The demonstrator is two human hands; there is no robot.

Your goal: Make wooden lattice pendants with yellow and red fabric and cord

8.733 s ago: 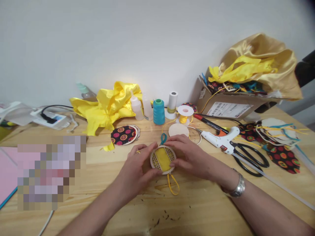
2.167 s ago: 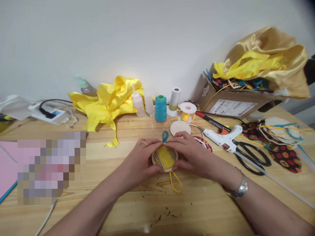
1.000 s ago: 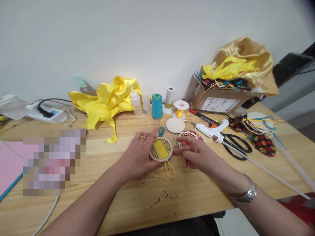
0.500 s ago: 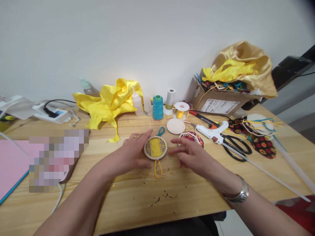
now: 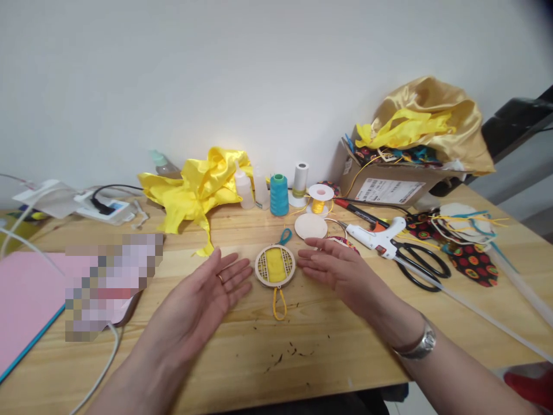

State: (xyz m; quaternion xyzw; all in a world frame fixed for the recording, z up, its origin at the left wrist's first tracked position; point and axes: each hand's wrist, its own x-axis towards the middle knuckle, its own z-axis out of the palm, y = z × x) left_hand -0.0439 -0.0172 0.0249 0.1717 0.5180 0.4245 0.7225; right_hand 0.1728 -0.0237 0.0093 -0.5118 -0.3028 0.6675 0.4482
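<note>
A round wooden lattice ornament with a yellow fabric centre lies flat on the table between my hands. From its top sticks a teal cord loop, and a yellow cord loop hangs toward me. My left hand is open, palm turned up, just left of the ornament and apart from it. On the other side my right hand is open too, fingers stretched toward the ornament's rim without holding anything. Behind its fingers a dark red patterned piece is mostly hidden.
Behind stand a teal thread cone, a yellow cord spool and squeeze bottles beside yellow satin. To the right lie a glue gun, black scissors and a full cardboard box. A blurred-out phone-like object lies left.
My left hand has come away from the ornament, drawn toward me and turned palm up. The fingers of my right hand have straightened. The view has shifted slightly.
</note>
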